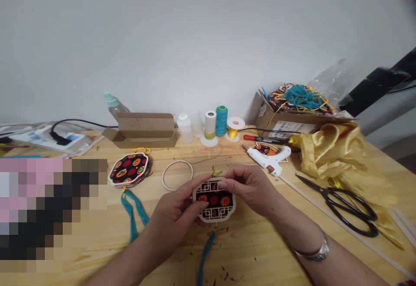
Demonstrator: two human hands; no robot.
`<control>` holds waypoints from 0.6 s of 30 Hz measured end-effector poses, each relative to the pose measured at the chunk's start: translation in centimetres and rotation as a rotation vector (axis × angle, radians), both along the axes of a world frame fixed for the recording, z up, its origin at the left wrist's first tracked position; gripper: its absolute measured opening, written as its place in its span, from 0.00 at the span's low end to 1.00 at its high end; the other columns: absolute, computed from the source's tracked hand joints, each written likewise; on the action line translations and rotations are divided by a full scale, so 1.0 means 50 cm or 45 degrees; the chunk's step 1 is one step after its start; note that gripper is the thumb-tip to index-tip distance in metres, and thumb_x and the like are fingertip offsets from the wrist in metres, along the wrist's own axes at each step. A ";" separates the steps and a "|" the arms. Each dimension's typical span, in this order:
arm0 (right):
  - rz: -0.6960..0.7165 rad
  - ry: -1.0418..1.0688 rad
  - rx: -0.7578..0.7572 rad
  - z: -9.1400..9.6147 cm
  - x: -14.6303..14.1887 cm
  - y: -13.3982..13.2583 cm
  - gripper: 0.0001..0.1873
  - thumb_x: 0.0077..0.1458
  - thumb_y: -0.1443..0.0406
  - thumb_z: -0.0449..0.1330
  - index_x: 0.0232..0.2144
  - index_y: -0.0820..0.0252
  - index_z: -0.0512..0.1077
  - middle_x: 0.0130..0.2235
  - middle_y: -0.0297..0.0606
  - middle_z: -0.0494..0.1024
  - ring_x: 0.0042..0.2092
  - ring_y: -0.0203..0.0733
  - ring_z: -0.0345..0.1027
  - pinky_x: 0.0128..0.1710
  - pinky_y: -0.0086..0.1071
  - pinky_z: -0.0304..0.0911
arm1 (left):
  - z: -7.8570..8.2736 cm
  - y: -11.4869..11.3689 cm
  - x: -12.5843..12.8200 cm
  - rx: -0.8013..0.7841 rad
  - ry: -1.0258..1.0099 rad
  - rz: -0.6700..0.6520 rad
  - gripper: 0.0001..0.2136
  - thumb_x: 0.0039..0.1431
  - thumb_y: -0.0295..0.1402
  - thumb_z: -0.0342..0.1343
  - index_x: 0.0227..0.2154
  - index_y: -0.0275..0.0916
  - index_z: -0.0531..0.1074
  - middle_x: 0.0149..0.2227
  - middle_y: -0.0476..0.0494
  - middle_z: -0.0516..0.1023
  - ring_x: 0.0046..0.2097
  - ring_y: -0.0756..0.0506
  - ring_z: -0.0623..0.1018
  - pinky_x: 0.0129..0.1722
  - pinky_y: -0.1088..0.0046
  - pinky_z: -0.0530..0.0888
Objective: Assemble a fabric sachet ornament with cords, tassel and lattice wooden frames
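Note:
Between my two hands is a flat ornament [214, 213] with a pale lattice frame over dark flowered fabric. A yellow-green cord loop [216, 171] rises from its top, and a blue tassel [206, 253] hangs from its bottom edge. My left hand [182, 206] grips its left side, thumb on the front face. At the upper right edge, my right hand [248, 187] pinches it between thumb and fingers. Just behind lies a thin wooden ring [165, 174]. To the left rests a stack of similar flowered ornaments [129, 169] with blue tassels.
White glue gun [268, 159] and black scissors [336, 201] lie on the right, near yellow satin cloth [328, 151]. Thread spools [221, 121], a white bottle [185, 128] and an open cardboard box [146, 136] line the wall. A fuller box [286, 123] holds ornaments; a power strip [53, 141] sits left.

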State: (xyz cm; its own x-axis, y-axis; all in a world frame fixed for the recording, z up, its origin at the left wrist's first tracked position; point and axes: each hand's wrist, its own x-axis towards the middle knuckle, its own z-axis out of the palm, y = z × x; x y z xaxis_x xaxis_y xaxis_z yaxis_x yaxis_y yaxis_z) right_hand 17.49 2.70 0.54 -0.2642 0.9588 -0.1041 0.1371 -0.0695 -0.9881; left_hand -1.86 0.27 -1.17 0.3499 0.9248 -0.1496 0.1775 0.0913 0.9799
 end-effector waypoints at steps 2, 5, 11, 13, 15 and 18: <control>0.030 0.060 -0.014 0.003 0.004 0.002 0.09 0.44 0.61 0.63 0.26 0.63 0.75 0.26 0.36 0.76 0.27 0.34 0.65 0.28 0.29 0.61 | 0.001 0.001 -0.001 0.016 -0.007 0.018 0.21 0.55 0.33 0.53 0.53 0.48 0.64 0.45 0.48 0.77 0.38 0.45 0.78 0.33 0.69 0.79; 0.154 0.122 -0.015 0.010 0.013 0.005 0.12 0.49 0.59 0.60 0.32 0.61 0.77 0.30 0.36 0.78 0.31 0.34 0.67 0.32 0.29 0.62 | 0.006 0.000 -0.001 0.014 -0.022 0.046 0.21 0.54 0.33 0.54 0.53 0.47 0.64 0.44 0.48 0.77 0.37 0.45 0.79 0.31 0.70 0.79; 0.265 0.179 -0.059 0.009 0.022 0.005 0.14 0.51 0.58 0.58 0.36 0.60 0.77 0.30 0.36 0.78 0.31 0.33 0.66 0.32 0.28 0.61 | 0.008 -0.003 -0.001 0.054 -0.022 0.084 0.20 0.54 0.33 0.54 0.52 0.47 0.65 0.45 0.46 0.77 0.38 0.44 0.79 0.32 0.68 0.79; 0.241 0.226 -0.100 0.006 0.022 0.006 0.12 0.50 0.60 0.60 0.34 0.60 0.77 0.30 0.36 0.78 0.30 0.33 0.66 0.32 0.28 0.61 | 0.005 -0.003 -0.003 0.072 -0.017 0.076 0.20 0.54 0.33 0.53 0.51 0.47 0.66 0.46 0.46 0.77 0.39 0.43 0.79 0.33 0.68 0.79; 0.218 0.261 -0.129 0.003 0.022 0.006 0.09 0.48 0.62 0.61 0.32 0.60 0.78 0.28 0.35 0.78 0.29 0.32 0.66 0.32 0.28 0.61 | 0.000 -0.004 -0.004 0.092 -0.018 0.067 0.20 0.55 0.33 0.53 0.51 0.47 0.66 0.46 0.46 0.77 0.40 0.43 0.78 0.34 0.68 0.79; 0.189 0.292 -0.162 0.001 0.022 0.007 0.07 0.46 0.63 0.63 0.29 0.60 0.78 0.26 0.33 0.77 0.27 0.31 0.65 0.31 0.28 0.60 | -0.005 -0.006 -0.006 0.122 -0.014 0.055 0.20 0.55 0.32 0.53 0.52 0.47 0.65 0.46 0.46 0.77 0.42 0.44 0.78 0.37 0.68 0.78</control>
